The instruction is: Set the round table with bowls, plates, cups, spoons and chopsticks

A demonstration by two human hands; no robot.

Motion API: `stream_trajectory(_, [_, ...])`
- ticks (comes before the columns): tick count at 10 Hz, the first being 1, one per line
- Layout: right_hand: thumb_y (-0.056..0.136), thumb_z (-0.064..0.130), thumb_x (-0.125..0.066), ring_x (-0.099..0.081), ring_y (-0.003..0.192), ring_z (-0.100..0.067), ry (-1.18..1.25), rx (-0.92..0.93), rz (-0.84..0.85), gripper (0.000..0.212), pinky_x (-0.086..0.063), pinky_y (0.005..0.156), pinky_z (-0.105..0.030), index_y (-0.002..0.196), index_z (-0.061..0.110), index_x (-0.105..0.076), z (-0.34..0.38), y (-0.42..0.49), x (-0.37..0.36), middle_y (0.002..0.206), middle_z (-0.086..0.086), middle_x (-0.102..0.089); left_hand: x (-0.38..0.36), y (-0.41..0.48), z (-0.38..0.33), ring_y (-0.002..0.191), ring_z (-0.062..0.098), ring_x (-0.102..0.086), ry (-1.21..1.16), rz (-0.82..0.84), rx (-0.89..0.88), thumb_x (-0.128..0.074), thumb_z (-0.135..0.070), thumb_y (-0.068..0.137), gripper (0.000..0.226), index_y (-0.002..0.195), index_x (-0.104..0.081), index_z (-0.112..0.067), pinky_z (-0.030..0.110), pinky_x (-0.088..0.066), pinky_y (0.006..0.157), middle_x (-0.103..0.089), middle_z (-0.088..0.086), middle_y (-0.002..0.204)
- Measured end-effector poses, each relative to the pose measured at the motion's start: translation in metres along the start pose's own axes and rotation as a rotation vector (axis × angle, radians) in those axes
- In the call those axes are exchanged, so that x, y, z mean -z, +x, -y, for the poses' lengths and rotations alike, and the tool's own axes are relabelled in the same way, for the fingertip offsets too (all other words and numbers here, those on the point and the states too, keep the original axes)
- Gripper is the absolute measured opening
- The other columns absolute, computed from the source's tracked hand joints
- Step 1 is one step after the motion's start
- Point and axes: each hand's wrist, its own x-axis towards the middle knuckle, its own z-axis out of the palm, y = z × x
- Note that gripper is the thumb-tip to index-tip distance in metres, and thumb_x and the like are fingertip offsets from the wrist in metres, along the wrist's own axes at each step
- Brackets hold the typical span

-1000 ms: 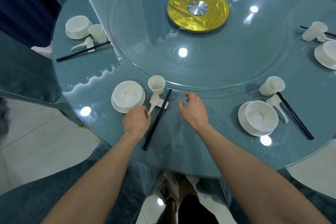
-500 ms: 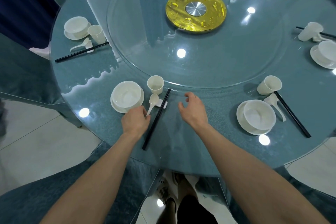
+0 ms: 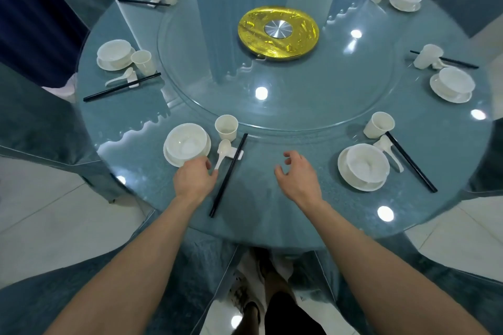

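On the round glass table (image 3: 272,212), the nearest setting has a white bowl on a plate (image 3: 186,143), a cup (image 3: 226,127), a white spoon (image 3: 223,148) and black chopsticks (image 3: 227,179), both lying on a small white rest (image 3: 236,154). My left hand (image 3: 194,179) sits just below the bowl, fingers curled, pinching the tip of the spoon's handle. To the right of the chopsticks, my right hand (image 3: 296,174) hovers over bare glass with relaxed, spread fingers and holds nothing.
A complete setting lies to the right: bowl (image 3: 366,164), cup (image 3: 379,124), spoon (image 3: 389,149), chopsticks (image 3: 411,162). Several more settings ring the rim. A glass turntable (image 3: 299,106) with a gold disc (image 3: 277,32) fills the middle. Covered chairs surround the table.
My view has lifted, so more of the far settings show. Both hands stay almost where they were, the left still at the spoon's handle.
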Motion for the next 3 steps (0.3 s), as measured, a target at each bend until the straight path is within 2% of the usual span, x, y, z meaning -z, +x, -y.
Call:
stream_trajectory(1, [0.100, 0.035, -0.065, -0.070, 0.098, -0.019, 0.031, 0.004, 0.014, 0.045, -0.052, 0.099, -0.038, 0.142, 0.021, -0.058, -0.027, -0.046, 0.020, 0.127, 0.003, -0.067, 0.006, -0.011, -0.004, 0.092, 0.029, -0.070, -0.010, -0.010, -0.013, -0.074, -0.042, 0.092, 0.016, 0.097, -0.067, -0.028, 0.040, -0.059, 0.084, -0.074, -0.002, 0.095])
stream_trajectory(2, [0.099, 0.035, -0.068, -0.068, 0.081, -0.005, 0.061, 0.008, 0.062, 0.040, -0.056, 0.088, -0.034, 0.137, 0.026, -0.061, -0.057, -0.099, 0.045, 0.114, 0.015, -0.069, 0.014, -0.023, -0.012, 0.094, 0.029, -0.070, -0.090, -0.009, -0.019, -0.073, -0.043, 0.093, 0.017, 0.094, -0.067, -0.028, 0.042, -0.059, 0.086, -0.074, -0.003, 0.094])
stream_trajectory(3, [0.099, 0.035, -0.072, -0.069, 0.080, -0.003, 0.112, 0.017, 0.139, 0.033, -0.060, 0.080, -0.032, 0.131, 0.032, -0.065, -0.077, -0.146, 0.080, 0.102, 0.020, -0.071, 0.022, -0.039, -0.021, 0.093, 0.023, -0.071, -0.154, -0.007, -0.017, -0.075, -0.046, 0.092, 0.019, 0.095, -0.071, -0.027, 0.037, -0.058, 0.085, -0.076, -0.008, 0.093])
